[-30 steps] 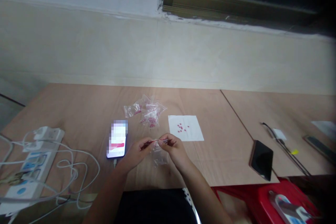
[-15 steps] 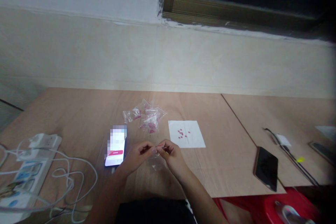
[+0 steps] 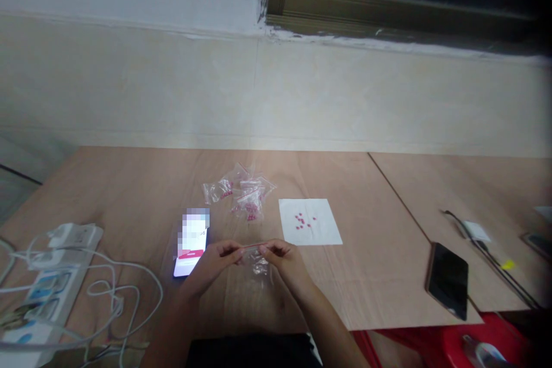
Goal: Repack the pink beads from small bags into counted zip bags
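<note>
Between my hands hangs a small clear zip bag (image 3: 259, 266) with a red strip along its top edge. My left hand (image 3: 222, 259) pinches the bag's top at the left corner. At the right corner, my right hand (image 3: 282, 256) pinches the same edge between thumb and finger. No red pieces can be made out inside this bag. Just beyond my hands lies a white paper sheet (image 3: 330, 230) with several small red pieces (image 3: 301, 220) scattered on it. To its left is a pile of clear zip bags (image 3: 250, 195) holding similar red pieces.
A lit phone (image 3: 192, 241) lies beside my left hand. On the far left are a white power strip (image 3: 64, 276) and tangled white cables (image 3: 114, 293). A dark phone (image 3: 448, 280) rests at the right, near black cables (image 3: 487, 256). A red stool (image 3: 466, 345) stands below the table edge.
My hands have moved apart along the bag's top edge, and the bag now hangs spread out between them. The view has shifted slightly.
</note>
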`<state>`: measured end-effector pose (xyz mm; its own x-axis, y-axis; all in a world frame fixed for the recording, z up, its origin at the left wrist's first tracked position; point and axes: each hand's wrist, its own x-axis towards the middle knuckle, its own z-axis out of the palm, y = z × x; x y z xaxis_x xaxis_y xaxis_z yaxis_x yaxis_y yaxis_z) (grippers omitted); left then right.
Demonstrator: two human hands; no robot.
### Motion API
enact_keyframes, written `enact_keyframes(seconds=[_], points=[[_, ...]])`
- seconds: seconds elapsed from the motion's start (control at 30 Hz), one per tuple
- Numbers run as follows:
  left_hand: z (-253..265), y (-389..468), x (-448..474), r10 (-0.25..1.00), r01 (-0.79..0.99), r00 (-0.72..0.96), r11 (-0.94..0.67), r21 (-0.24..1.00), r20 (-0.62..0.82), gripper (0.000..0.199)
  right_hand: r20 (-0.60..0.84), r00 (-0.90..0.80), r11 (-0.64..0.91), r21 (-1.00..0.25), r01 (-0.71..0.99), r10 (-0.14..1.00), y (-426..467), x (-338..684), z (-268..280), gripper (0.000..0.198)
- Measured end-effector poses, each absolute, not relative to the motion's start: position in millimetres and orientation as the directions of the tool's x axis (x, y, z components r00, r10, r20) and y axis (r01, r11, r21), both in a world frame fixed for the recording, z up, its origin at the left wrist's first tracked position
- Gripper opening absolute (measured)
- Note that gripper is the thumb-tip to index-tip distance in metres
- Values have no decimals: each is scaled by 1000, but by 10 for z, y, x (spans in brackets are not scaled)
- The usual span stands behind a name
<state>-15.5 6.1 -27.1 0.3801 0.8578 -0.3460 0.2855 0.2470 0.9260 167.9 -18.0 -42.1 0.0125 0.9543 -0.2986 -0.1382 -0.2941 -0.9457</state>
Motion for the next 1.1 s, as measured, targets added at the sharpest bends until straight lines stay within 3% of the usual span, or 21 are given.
enact_keyframes(seconds=[0.2,0.37,0.5,0.67,0.73,0.83,0.97,1.1], points=[[-352,154,-195,847,317,359,284,905,-391,21,-277,36,-270,-954,-130,960,-86,1758,-516,28],[-399,242,-218,811,390,438,218,895,-388,23,-250,94,-239,-964,-121,964,-48,1723,-587,20],[-544,299,-180,850,459,398,143,877,-346,24,-243,151,-239,-970,-45,958,-24,1664,-698,16],[-652,496,-102,858,520,344,165,838,-382,27,-192,299,-246,-957,155,935,117,1653,-903,13],[-647,681,-82,910,590,296,64,805,-290,23,-147,345,-239,-940,244,927,192,1663,-959,11],[-643,1028,-36,988,682,150,-125,721,29,19,-78,407,-238,-903,359,910,271,1669,-984,5],[-664,1329,28,979,678,200,-166,716,37,7,34,493,-239,-844,480,869,308,1672,-906,16],[-562,1241,16,975,667,218,-171,725,30,3,36,436,-183,-874,450,899,353,1662,-693,10]])
